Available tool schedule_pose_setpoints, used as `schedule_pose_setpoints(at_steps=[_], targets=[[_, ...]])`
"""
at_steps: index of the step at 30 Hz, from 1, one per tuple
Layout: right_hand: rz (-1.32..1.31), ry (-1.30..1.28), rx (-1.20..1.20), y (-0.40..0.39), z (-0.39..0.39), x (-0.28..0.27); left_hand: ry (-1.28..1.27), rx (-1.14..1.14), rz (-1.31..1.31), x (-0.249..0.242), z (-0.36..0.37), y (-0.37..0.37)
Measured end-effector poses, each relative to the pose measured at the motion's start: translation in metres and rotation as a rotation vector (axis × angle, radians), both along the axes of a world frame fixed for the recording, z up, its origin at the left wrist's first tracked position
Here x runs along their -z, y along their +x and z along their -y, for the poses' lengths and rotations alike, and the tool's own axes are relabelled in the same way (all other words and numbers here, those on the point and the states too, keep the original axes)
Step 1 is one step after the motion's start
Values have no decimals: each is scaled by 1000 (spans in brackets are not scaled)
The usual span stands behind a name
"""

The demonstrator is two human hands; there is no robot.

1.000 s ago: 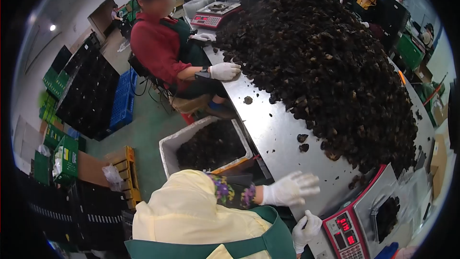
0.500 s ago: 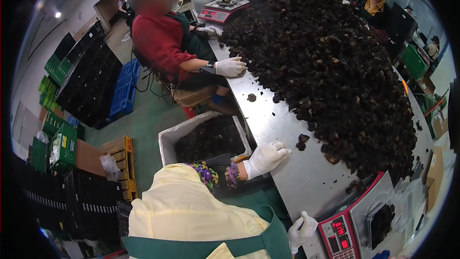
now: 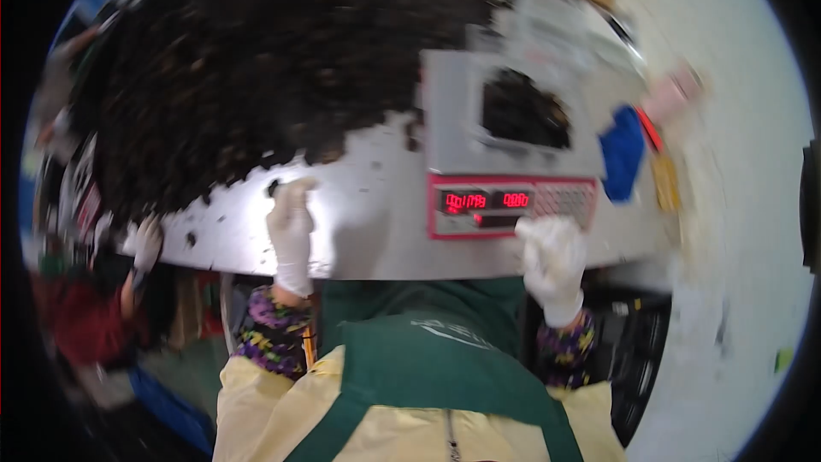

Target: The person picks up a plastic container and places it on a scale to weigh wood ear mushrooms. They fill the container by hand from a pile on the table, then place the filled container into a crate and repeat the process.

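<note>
My left hand (image 3: pixel 291 235), in a white glove, rests at the table's near edge with its fingers stretched forward. Just left of its fingertips lies a small dark piece (image 3: pixel 274 187). My right hand (image 3: pixel 554 265), also gloved, is curled in front of the red-framed scale (image 3: pixel 440 141); blur hides whether anything is inside its fingers. On the scale sits a clear tray (image 3: pixel 511 146) filled with dark, crinkled pieces (image 3: pixel 523 109) resembling wood ear mushrooms. A large heap of the same pieces (image 3: pixel 256 77) spreads beyond my left hand. The scale's red digits are lit but smeared.
A blue cloth-like item (image 3: pixel 623 154) and a pink object (image 3: pixel 674 94) lie right of the scale. Clear plastic trays (image 3: pixel 556 21) are behind it. At left, a co-worker's gloved hand (image 3: pixel 147 244) rests by the table edge. A black crate (image 3: pixel 637 351) stands below right.
My view has swung right and down, bringing the scale to the middle and the co-worker to the far left. My left hand still rests by the table edge; my right hand is now beside the scale's keypad.
</note>
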State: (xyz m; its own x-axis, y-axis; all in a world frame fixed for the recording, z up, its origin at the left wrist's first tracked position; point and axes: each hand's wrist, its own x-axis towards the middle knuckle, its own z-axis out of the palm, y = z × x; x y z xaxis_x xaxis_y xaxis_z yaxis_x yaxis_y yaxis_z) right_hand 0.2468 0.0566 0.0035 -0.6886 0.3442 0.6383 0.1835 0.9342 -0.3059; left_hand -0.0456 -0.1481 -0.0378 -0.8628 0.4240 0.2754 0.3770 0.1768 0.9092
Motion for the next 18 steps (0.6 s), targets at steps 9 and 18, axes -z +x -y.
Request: schedule_pose_setpoints(at_steps=[9, 18], targets=[[-474, -699, 395, 65, -82, -14, 21, 139, 222, -40, -65, 14], [-424, -830, 251, 32, -140, -41, -28, 365, 356, -65, -130, 26]])
